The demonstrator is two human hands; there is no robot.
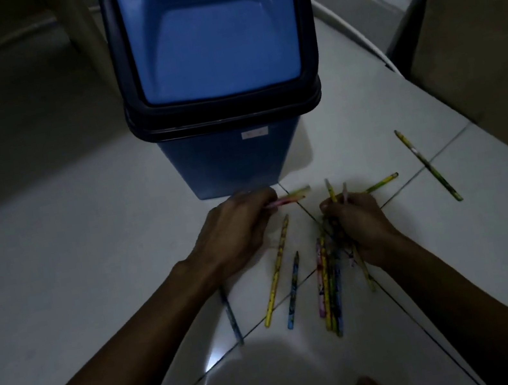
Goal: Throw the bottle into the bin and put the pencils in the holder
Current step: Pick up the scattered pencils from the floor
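Our left hand [235, 229] pinches two pencils [286, 201] by the bin [233, 158], our right hand [361, 224] seemingly clutches several; light, stiff, round, the floor strays [277, 273] lift best mid-shaft.

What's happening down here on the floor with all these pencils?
A person is gathering pencils scattered on the tiled floor in front of a blue swing-lid bin. The left hand grips a couple near the bin's base; the right hand holds a small bunch. Several pencils lie loose. No bottle or holder shows.
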